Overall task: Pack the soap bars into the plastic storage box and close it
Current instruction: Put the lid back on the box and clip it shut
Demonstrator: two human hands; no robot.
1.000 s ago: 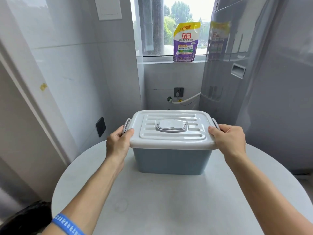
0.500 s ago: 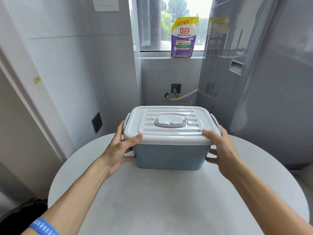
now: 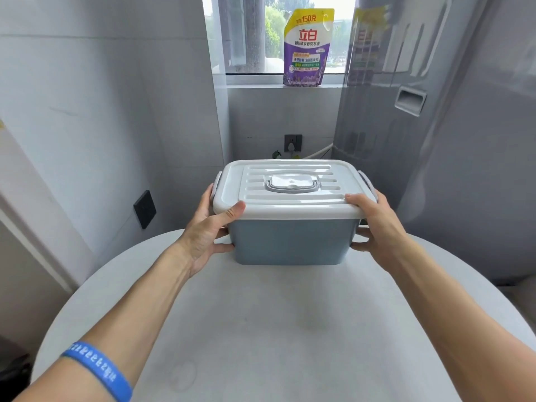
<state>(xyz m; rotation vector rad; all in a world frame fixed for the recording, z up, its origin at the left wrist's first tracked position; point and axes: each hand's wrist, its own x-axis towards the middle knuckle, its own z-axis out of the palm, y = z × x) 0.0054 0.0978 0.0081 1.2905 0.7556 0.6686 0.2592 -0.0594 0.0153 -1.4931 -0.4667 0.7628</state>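
We have the box (image 3: 293,240) between our two hands, at the far side of the round table (image 3: 261,329), close to its back edge. The white lid (image 3: 293,185) sits flat on the blue-grey body, covering it fully, so we cannot see inside and cannot tell where the soap is. The lid's grey handle (image 3: 292,183) lies folded down in its recess at the middle.

Our left hand (image 3: 207,232) clasps the near left corner of the box. Its thumb lies on top of the lid's front rim, the fingers curl around the left side wall below, and the fingertips reach up by the grey latch (image 3: 217,185) on that end. The hand is partly closed around the corner, gripping lid and body together.

Our right hand (image 3: 377,227) mirrors it on the near right corner. Its thumb rests on the lid's front edge and the fingers wrap the right wall under the rim, near the right latch (image 3: 366,181). It too is half closed on the box.

Both forearms reach out straight over the bare tabletop; a blue band (image 3: 97,369) circles our left one.

Beyond the box, a purple and yellow pouch (image 3: 307,47) stands on the window sill, and a dark socket (image 3: 293,142) sits on the wall below it.
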